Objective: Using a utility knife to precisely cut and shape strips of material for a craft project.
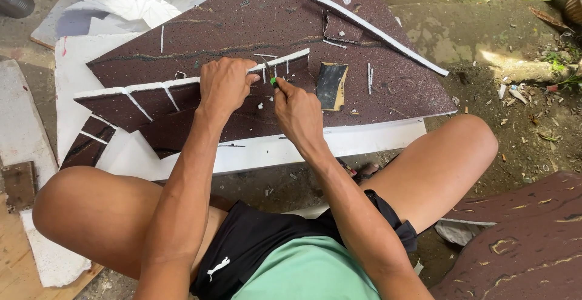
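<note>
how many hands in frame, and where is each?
2. The left hand presses on the notched brown foam strip. The right hand is just beside it, holding a small green-handled cutter at the strip's edge. No other person's hands show.

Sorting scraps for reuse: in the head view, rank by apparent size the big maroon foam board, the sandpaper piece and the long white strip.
1. Maroon foam board, by far largest.
2. Long white strip.
3. Sandpaper piece, shorter but wider, so close to the strip.
</note>
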